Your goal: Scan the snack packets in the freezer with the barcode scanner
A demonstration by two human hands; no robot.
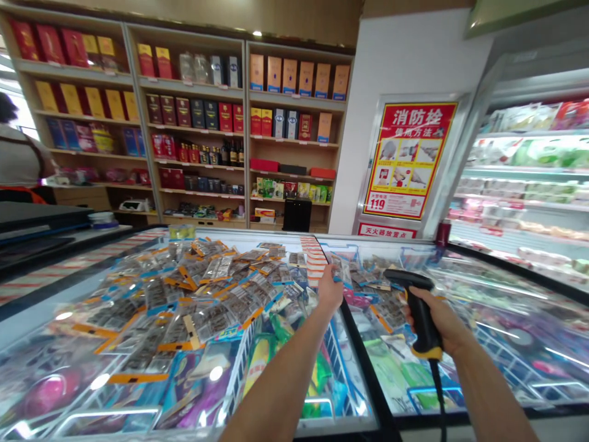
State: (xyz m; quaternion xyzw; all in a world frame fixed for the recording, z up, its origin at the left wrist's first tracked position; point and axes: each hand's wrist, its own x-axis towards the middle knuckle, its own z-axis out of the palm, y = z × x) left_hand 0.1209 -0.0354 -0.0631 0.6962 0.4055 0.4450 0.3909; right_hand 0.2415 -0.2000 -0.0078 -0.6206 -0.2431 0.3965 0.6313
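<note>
My right hand (430, 316) is wrapped round the grip of a black and yellow barcode scanner (421, 307), its cable hanging down. Farther forward, my left hand (330, 287) reaches out over the freezer's middle divider. Its fingers are closed on what looks like a small clear snack packet (341, 267) with a blue edge, partly hidden by the hand. Many flat snack packets (211, 307) with orange and blue ends lie heaped on the glass lid to the left. More packets (389, 307) lie on the right-hand lid, below the scanner.
Under the glass, wire baskets (243, 356) hold frozen goods in bags. Behind the freezer stand shelves (193, 86) of boxed bottles. A red poster (409, 159) hangs on the pillar, beside a lit chiller (534, 172). A person (21, 153) is at the far left.
</note>
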